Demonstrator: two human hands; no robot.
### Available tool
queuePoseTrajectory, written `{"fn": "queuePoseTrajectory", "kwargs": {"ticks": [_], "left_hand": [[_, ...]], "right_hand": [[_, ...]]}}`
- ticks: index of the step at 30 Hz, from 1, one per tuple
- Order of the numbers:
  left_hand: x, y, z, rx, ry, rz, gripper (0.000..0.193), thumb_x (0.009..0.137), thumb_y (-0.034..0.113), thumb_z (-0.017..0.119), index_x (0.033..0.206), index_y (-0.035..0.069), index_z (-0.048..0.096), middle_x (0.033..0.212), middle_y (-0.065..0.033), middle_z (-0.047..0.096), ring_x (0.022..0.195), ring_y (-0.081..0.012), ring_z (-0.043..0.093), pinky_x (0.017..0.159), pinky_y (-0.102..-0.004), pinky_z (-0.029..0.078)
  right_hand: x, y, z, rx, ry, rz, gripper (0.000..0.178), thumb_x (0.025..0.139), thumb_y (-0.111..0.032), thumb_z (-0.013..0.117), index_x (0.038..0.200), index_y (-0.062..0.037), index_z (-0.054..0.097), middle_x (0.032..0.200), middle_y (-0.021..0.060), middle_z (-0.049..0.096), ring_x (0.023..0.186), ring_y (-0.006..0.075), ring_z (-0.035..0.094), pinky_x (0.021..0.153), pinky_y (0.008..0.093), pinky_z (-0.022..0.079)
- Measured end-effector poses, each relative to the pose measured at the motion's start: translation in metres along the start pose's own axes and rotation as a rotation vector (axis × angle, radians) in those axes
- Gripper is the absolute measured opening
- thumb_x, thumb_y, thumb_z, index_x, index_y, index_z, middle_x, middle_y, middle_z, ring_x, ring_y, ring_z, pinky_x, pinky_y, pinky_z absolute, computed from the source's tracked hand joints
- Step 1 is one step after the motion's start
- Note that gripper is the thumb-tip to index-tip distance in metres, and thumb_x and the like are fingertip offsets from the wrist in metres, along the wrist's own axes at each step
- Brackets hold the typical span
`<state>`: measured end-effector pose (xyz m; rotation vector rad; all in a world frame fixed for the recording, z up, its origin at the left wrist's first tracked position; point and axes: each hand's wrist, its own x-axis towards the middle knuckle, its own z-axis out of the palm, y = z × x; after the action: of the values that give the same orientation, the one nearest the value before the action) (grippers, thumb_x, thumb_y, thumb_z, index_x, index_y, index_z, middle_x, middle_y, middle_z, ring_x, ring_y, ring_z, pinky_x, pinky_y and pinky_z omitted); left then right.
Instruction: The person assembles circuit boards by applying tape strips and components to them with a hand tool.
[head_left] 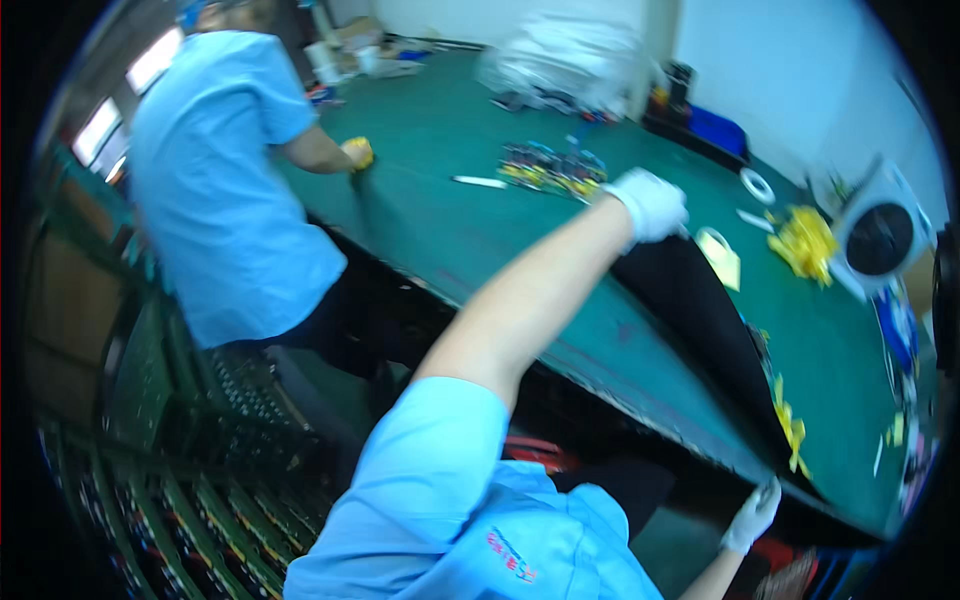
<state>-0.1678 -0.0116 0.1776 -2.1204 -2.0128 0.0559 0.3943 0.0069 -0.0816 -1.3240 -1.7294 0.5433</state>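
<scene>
A long black sheet slants over the green table, from the middle towards its near right edge. My left hand, in a white glove, reaches across and is closed on the far end of the sheet. Low on the right, my right hand, also gloved in white, is at the table's edge by the sheet's near end. Its fingers look pinched together on the sheet, though blur softens them. Just beyond my left hand lies a cluster of small colourful parts, with a white pen-like stick beside it.
The green table stretches away. A person in a light blue shirt works at its left, a yellow thing in hand. To the right are crumpled yellow material, a tape roll and a fan. Plastic-wrapped white bundles stand behind.
</scene>
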Motion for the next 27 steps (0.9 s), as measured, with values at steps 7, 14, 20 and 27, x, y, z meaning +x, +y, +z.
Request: {"fn": "queuePoseTrajectory", "kwargs": {"ticks": [7, 14, 20, 27], "left_hand": [[-0.01, 0.004, 0.023, 0.019, 0.005, 0.015, 0.02, 0.086, 0.023, 0.061, 0.093, 0.012, 0.076, 0.09, -0.012, 0.072, 0.086, -0.0313, 0.072, 0.071, -0.0449, 0.058], [-0.007, 0.0, 0.019, -0.001, -0.033, 0.029, 0.021, 0.085, 0.022, 0.06, 0.095, 0.014, 0.076, 0.094, -0.0117, 0.073, 0.089, -0.0318, 0.072, 0.074, -0.0443, 0.058], [-0.011, -0.019, -0.001, 0.041, -0.086, 0.047, 0.021, 0.09, 0.02, 0.057, 0.104, 0.016, 0.073, 0.1, -0.0096, 0.069, 0.092, -0.0313, 0.069, 0.075, -0.0446, 0.057], [0.002, -0.012, 0.02, 0.197, 0.013, 0.129, 0.015, 0.089, 0.02, 0.059, 0.094, 0.01, 0.068, 0.096, -0.0124, 0.066, 0.089, -0.0338, 0.066, 0.074, -0.045, 0.054]], "right_hand": [[0.008, 0.018, 0.013, -0.178, -0.115, -0.077, 0.032, 0.099, -0.005, 0.054, 0.129, 0.0081, 0.053, 0.124, 0.0184, 0.063, 0.114, 0.0259, 0.062, 0.102, 0.0354, 0.047], [-0.018, -0.031, 0.025, 0.042, -0.111, -0.019, 0.033, 0.096, 0.001, 0.055, 0.128, 0.0098, 0.053, 0.124, 0.0219, 0.062, 0.119, 0.0272, 0.059, 0.106, 0.036, 0.043], [-0.028, -0.066, 0.042, -0.09, -0.099, -0.034, 0.027, 0.093, -0.002, 0.063, 0.119, 0.0035, 0.062, 0.101, 0.0119, 0.068, 0.086, 0.0142, 0.061, 0.08, 0.028, 0.05], [-0.049, -0.061, 0.021, -0.24, -0.031, -0.17, 0.027, 0.091, -0.003, 0.065, 0.117, 0.0042, 0.06, 0.108, 0.0191, 0.069, 0.095, 0.0287, 0.07, 0.083, 0.0345, 0.055]]}}
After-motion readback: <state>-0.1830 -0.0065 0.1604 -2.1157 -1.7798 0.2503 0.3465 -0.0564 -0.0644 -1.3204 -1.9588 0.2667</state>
